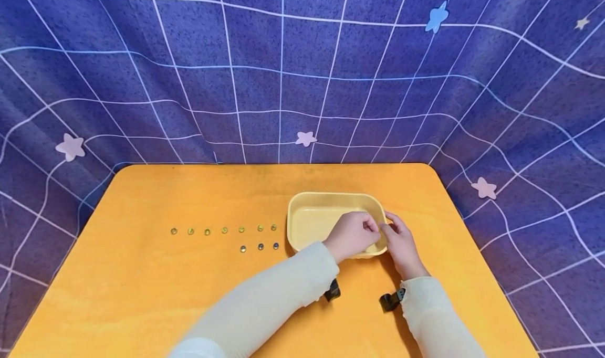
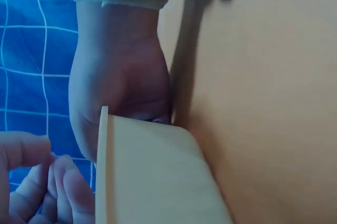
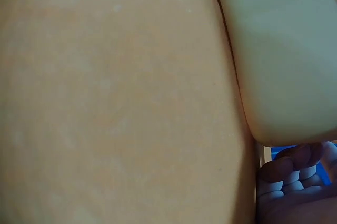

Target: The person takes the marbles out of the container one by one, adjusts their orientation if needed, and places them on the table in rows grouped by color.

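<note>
A pale yellow rectangular plastic tub stands on the table. My left hand is over its right half, fingers curled. In the left wrist view the thumb and fingertips of that hand come together above the tub's rim; I cannot tell whether something small is between them. My right hand grips the tub's right end, thumb at the rim and fingers along the outer wall. In the right wrist view its curled fingers show at the tub's corner. Left of the tub lie small shiny glass beads in two rows.
The longer row of beads is farther back; the shorter row has three, nearer me. The orange table ends at a blue gridded curtain behind and at both sides. Black wrist devices hang under both sleeves.
</note>
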The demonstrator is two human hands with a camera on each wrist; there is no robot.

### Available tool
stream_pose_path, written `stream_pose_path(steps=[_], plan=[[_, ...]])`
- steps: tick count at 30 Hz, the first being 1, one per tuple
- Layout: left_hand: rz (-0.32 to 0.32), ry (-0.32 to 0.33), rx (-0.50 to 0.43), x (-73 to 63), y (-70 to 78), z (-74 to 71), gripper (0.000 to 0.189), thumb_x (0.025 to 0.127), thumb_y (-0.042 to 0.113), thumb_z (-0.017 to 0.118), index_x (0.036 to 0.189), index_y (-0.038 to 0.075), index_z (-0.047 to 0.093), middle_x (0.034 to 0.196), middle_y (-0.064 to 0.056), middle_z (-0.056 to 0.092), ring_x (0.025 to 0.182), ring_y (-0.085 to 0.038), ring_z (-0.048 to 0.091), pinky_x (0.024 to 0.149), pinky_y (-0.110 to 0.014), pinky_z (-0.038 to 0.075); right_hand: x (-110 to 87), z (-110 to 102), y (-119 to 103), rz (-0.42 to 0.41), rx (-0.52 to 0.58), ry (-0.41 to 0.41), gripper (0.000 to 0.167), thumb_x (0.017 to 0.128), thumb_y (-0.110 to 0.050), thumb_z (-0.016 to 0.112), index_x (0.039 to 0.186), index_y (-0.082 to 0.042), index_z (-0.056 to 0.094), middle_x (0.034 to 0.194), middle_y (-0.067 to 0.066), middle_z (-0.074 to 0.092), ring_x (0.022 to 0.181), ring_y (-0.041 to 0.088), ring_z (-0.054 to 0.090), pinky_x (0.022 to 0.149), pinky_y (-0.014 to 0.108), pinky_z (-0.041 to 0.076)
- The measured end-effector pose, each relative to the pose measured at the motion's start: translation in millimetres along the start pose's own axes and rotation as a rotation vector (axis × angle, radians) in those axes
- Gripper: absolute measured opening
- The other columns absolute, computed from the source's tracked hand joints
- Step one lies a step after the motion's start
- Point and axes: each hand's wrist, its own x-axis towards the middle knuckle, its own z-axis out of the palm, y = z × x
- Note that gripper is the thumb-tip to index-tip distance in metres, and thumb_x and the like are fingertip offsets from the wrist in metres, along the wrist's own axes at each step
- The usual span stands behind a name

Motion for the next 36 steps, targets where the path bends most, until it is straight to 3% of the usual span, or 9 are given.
stream_pose_path(steps=[6, 9, 13, 20, 29, 36], plan=[[-0.086, 0.064, -0.003, 17.1, 0.5, 5.2, 0.015, 0.092, 0.018, 0.077, 0.079, 0.02, 0.069, 0.073, 0.01, 0.064, 0.057, -0.009, 0.056, 0.056, -0.024, 0.048, 0.2, 2.0, -3.0, 0.018, 0.004, -0.014, 0.042, 0.109, -0.02, 0.05, 0.15, -0.013, 0.052, 0.112, 0.013, 0.057, 0.098, 0.023, 0.062, 0.08, 0.027, 0.057], [-0.105, 0.092, 0.031, 25.2, -5.7, 7.9, 0.017, 0.091, 0.023, 0.08, 0.079, 0.02, 0.068, 0.073, 0.01, 0.064, 0.059, -0.009, 0.057, 0.058, -0.024, 0.048, -4.4, 3.4, -12.2, 0.031, 0.01, -0.012, 0.043, 0.108, -0.018, 0.052, 0.15, -0.011, 0.052, 0.11, 0.014, 0.058, 0.103, 0.031, 0.062, 0.082, 0.031, 0.058], [-0.121, 0.103, 0.099, 32.5, -16.5, 11.6, 0.019, 0.09, 0.026, 0.081, 0.078, 0.021, 0.066, 0.074, 0.012, 0.063, 0.067, -0.008, 0.058, 0.065, -0.023, 0.048, -4.3, 4.6, -12.7, 0.028, 0.012, -0.014, 0.044, 0.108, -0.02, 0.054, 0.151, -0.011, 0.051, 0.113, 0.017, 0.058, 0.103, 0.033, 0.063, 0.081, 0.032, 0.059], [-0.166, 0.06, 0.188, 34.1, -29.0, 16.7, 0.011, 0.091, 0.02, 0.077, 0.083, 0.021, 0.068, 0.08, 0.013, 0.063, 0.072, -0.006, 0.058, 0.07, -0.023, 0.048, 2.2, 5.8, -5.2, 0.018, 0.021, -0.022, 0.046, 0.108, -0.022, 0.055, 0.153, -0.013, 0.05, 0.121, 0.023, 0.057, 0.103, 0.029, 0.064, 0.081, 0.031, 0.059], [-0.106, 0.004, 0.306, 32.2, -25.7, 20.4, 0.008, 0.095, 0.022, 0.074, 0.099, 0.016, 0.077, 0.094, 0.01, 0.071, 0.083, -0.005, 0.061, 0.08, -0.021, 0.049, -0.1, 2.6, -4.6, 0.018, -0.041, -0.007, 0.045, 0.108, -0.026, 0.055, 0.151, -0.015, 0.051, 0.119, 0.021, 0.057, 0.102, 0.029, 0.062, 0.08, 0.029, 0.058], [-0.091, -0.069, 0.43, 39.4, -33.6, 30.1, 0.016, 0.096, 0.023, 0.072, 0.111, 0.018, 0.077, 0.102, 0.011, 0.073, 0.095, -0.005, 0.065, 0.088, -0.02, 0.05, -1.9, -0.4, -2.7, 0.02, -0.04, -0.022, 0.045, 0.109, -0.027, 0.053, 0.152, -0.016, 0.05, 0.124, 0.022, 0.056, 0.105, 0.029, 0.061, 0.082, 0.029, 0.058]])
